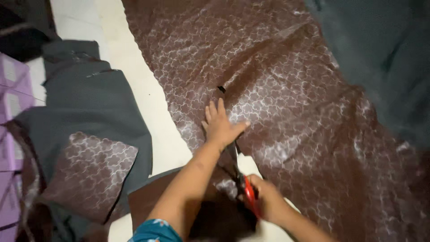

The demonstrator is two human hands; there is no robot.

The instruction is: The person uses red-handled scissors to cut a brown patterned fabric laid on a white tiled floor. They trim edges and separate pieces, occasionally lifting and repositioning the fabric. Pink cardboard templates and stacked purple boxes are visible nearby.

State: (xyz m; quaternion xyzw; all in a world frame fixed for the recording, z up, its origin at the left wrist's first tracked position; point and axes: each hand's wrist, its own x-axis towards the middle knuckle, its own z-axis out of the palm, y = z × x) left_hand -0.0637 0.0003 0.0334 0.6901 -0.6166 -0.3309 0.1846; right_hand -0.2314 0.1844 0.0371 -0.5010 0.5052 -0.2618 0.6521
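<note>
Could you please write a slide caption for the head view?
Left hand flat on patterned brown fabric while right hand cuts it with red-handled scissors.

No packages, labels, signs or screens can be made out in this view. The purple shape at the left edge is too blurred and cut off to tell whether it is a package.

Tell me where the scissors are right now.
In the head view, the red-handled scissors sit low and centre, held in the right hand, blades running up under the left hand pressed flat on the brown patterned fabric.
</note>
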